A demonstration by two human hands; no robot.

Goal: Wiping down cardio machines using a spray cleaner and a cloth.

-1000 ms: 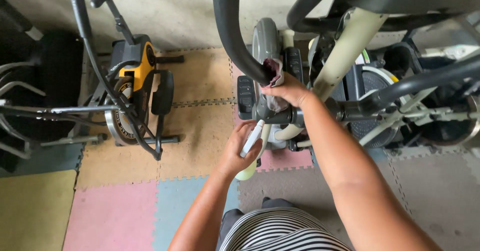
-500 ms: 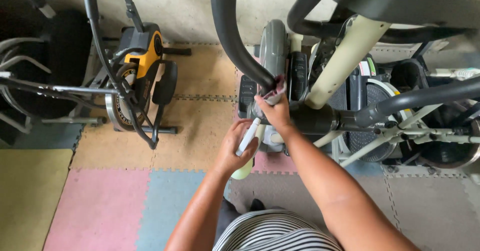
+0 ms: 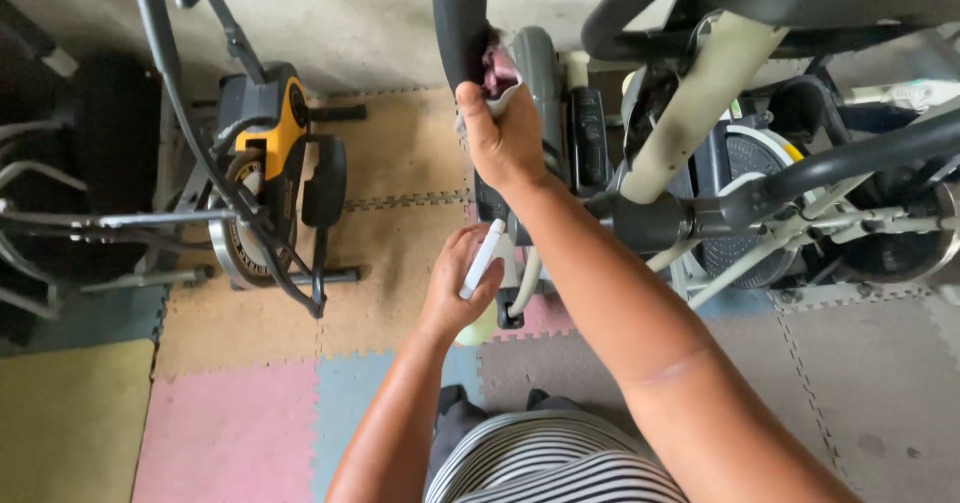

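Both forearms are bare to the elbow and past it; no sleeve, watch, ring or bracelet shows on either. The left hand (image 3: 455, 283) and the right hand (image 3: 503, 138) are ungloved, with short nails. At the near edge, a top with narrow black and white stripes (image 3: 560, 468) covers the torso. Just beyond it, dark grey trousers (image 3: 470, 418) cover the legs.

Even, soft daylight; no hard shadows on the foam floor mats (image 3: 250, 403). Concrete wall (image 3: 360, 23) at top reads brightest, slightly washed out. Dark corner at left edge loses detail. Wide-angle bending at frame edges. Near handlebar (image 3: 458, 13) soft, slightly out of focus.
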